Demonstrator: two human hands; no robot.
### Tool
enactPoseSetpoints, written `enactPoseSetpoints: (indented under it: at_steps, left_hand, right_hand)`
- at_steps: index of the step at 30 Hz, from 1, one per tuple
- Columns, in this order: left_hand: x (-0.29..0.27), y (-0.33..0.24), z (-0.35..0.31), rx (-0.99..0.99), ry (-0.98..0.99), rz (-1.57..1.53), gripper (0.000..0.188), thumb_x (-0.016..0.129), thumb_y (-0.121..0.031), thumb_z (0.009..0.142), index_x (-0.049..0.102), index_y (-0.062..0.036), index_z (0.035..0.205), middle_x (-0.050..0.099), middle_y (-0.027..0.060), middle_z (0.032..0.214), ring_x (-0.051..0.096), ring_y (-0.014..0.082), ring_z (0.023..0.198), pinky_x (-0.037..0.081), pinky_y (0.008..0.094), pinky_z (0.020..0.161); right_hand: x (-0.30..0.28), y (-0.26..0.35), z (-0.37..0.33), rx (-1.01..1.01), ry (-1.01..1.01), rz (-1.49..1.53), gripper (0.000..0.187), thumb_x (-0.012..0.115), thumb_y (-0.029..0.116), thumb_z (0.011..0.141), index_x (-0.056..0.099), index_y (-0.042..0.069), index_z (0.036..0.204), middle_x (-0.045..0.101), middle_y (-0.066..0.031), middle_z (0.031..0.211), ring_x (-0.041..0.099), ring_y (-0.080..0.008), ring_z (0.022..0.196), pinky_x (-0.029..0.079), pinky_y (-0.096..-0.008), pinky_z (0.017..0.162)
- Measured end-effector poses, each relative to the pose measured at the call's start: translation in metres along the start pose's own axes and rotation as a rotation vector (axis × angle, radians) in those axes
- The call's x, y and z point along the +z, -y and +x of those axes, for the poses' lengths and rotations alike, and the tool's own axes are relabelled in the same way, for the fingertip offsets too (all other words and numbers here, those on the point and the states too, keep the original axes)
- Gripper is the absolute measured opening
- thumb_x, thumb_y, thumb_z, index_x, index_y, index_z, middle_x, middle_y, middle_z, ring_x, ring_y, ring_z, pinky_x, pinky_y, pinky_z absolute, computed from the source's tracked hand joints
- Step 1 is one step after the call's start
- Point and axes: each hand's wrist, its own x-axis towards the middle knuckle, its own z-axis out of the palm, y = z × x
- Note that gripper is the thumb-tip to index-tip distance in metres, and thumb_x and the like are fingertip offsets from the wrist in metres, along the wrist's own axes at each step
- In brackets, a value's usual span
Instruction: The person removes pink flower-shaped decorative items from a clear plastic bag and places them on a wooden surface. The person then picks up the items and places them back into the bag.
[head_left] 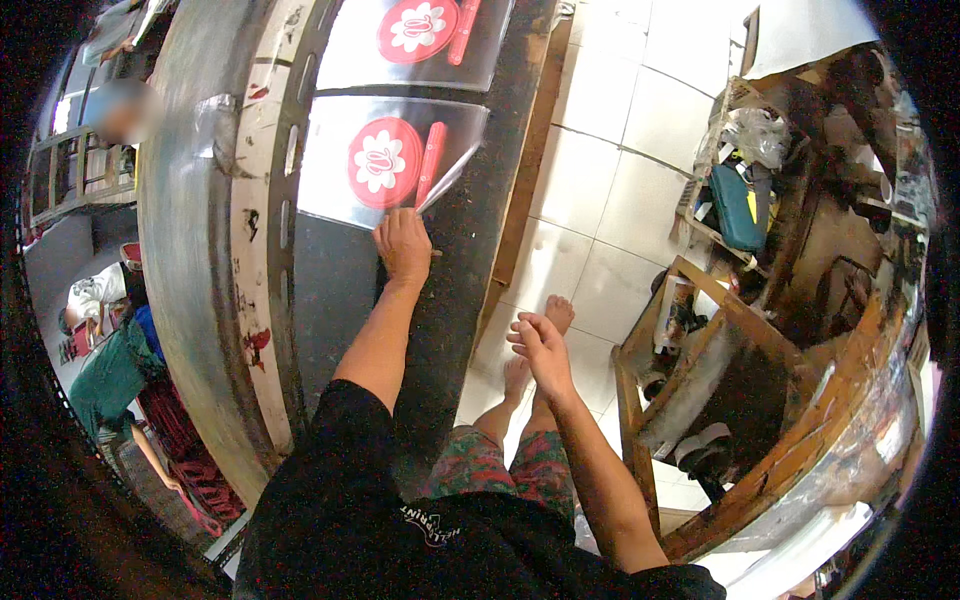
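Observation:
A clear plastic sheet printed with a red disc, a white flower shape and a red bar lies on the long dark table. At its near edge, my left hand is closed, with the fingertips pinching the sheet beside the red bar. The sheet's right corner curls up off the surface. Beyond it lies a second printed sheet of the same kind, cut off by the top of the view. My right hand hangs over the floor, empty, its fingers loosely bent and apart.
A stained pale rail with slots runs along the table's left side. To the right, beyond the tiled floor, stand a crate holding a teal case and a wooden frame. People are at the far left.

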Motion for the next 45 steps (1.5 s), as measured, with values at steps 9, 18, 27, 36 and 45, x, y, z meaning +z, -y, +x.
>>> enactPoseSetpoints:
  at_steps: [9, 18, 27, 36, 45]
  left_hand:
    - [-0.130, -0.082, -0.051, -0.231, 0.222, -0.622, 0.022, 0.050, -0.018, 0.087, 0.057, 0.0023, 0.081, 0.060, 0.0235, 0.075, 0.058, 0.0416, 0.071, 0.043, 0.0477, 0.064]
    - [-0.282, -0.130, -0.145, -0.140, 0.423, -1.201, 0.020, 0.054, -0.016, 0.088, 0.058, 0.0020, 0.080, 0.059, 0.0086, 0.066, 0.051, 0.0142, 0.057, 0.042, 0.0320, 0.056]
    - [-0.328, -0.123, -0.198, 0.109, 0.863, -1.929, 0.050, 0.044, -0.036, 0.095, 0.040, 0.0006, 0.129, 0.046, 0.0098, 0.128, 0.044, 0.0201, 0.117, 0.031, 0.0358, 0.101]
    - [-0.439, -0.186, -0.360, 0.663, 2.116, -1.542, 0.061, 0.070, -0.024, 0.078, 0.044, 0.0092, 0.122, 0.055, 0.0215, 0.116, 0.057, 0.0249, 0.105, 0.044, 0.0373, 0.092]
    - [-0.492, -0.207, -0.583, 0.753, 2.308, -0.986, 0.035, 0.058, -0.013, 0.089, 0.049, 0.0010, 0.119, 0.059, 0.0115, 0.113, 0.058, 0.0207, 0.103, 0.046, 0.0355, 0.091]
  right_hand:
    - [0.053, 0.012, -0.036, -0.684, -0.156, -0.636, 0.084, 0.073, 0.017, 0.073, 0.025, -0.002, 0.139, 0.037, -0.0255, 0.136, 0.040, -0.0362, 0.125, 0.032, -0.0386, 0.105]
    - [0.038, -0.027, -0.187, -0.772, -0.545, -0.529, 0.044, 0.058, 0.002, 0.079, 0.049, 0.002, 0.122, 0.062, -0.0218, 0.098, 0.062, -0.0333, 0.097, 0.047, -0.0410, 0.084]
    - [0.032, -0.021, -0.487, -0.837, -0.635, -0.205, 0.023, 0.055, 0.007, 0.088, 0.049, 0.000, 0.110, 0.059, -0.0072, 0.090, 0.055, -0.0151, 0.084, 0.043, -0.0264, 0.076]
    - [0.014, -0.183, -0.726, -0.791, -1.147, 0.231, 0.036, 0.064, 0.015, 0.083, 0.053, -0.003, 0.112, 0.063, -0.0067, 0.091, 0.057, -0.0114, 0.083, 0.047, -0.0275, 0.075]
    - [0.061, -0.430, -0.760, -0.957, -1.584, 0.760, 0.025, 0.065, 0.012, 0.083, 0.053, 0.000, 0.101, 0.062, -0.0070, 0.093, 0.057, -0.0101, 0.083, 0.046, -0.0255, 0.072]
